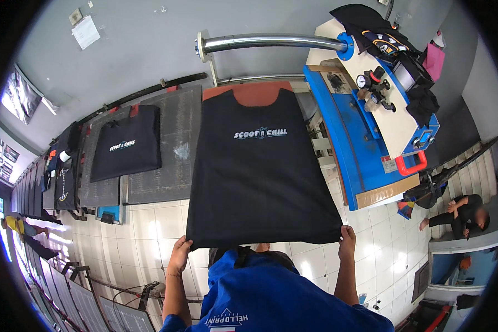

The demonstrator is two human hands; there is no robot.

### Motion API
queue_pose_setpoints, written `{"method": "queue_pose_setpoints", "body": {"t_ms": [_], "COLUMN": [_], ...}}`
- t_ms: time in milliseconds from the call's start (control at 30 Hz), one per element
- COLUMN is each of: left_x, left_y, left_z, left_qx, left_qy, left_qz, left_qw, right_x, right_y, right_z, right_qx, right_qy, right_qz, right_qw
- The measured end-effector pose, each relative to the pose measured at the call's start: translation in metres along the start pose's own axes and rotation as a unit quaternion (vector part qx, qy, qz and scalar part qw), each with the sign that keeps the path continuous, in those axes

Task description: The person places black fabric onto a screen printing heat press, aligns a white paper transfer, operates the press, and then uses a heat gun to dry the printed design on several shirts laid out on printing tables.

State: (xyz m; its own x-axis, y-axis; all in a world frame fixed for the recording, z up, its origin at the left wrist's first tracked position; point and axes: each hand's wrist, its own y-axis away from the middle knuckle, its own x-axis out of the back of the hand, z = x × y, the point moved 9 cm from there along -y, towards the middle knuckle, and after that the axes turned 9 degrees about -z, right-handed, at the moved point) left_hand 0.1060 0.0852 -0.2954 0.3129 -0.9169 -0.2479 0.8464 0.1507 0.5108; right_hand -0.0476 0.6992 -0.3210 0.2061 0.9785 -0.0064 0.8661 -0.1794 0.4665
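Observation:
A black T-shirt (260, 177) with a small white and blue print on its chest is stretched over a red-topped platen (257, 94). Its hem hangs out toward me past the platen. At the hem's left corner, my left hand (180, 253) pinches the cloth. My right hand (347, 241) grips the opposite corner, so the hem is pulled fairly straight between both hands. Most of the platen lies hidden beneath the shirt; only its far end shows at the neckline.
Left of the shirt, a folded black shirt (128, 143) with a similar print lies on a grey platen (174, 160). A blue heat press (343, 144) with gauges and a red handle stands at right. One person (459, 213) sits far right; another (22, 226) is far left.

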Motion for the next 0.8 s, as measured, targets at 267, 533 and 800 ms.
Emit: {"method": "queue_pose_setpoints", "body": {"t_ms": [267,533,800], "left_x": [0.001,0.028,0.025], "left_y": [0.016,0.005,-0.043], "left_z": [-0.06,-0.098,-0.093], "left_qx": [0.076,0.113,0.013], "left_qy": [-0.054,-0.108,-0.606], "left_qz": [-0.009,-0.054,-0.287], "left_qw": [0.996,0.986,0.742], "right_x": [0.039,0.036,0.047], "right_y": [0.0,0.012,0.008], "right_z": [0.014,0.055,0.089], "right_qx": [-0.023,-0.052,0.018], "right_qy": [0.109,0.126,0.156], "right_qz": [0.023,0.054,0.219], "right_qw": [0.993,0.989,0.963]}}
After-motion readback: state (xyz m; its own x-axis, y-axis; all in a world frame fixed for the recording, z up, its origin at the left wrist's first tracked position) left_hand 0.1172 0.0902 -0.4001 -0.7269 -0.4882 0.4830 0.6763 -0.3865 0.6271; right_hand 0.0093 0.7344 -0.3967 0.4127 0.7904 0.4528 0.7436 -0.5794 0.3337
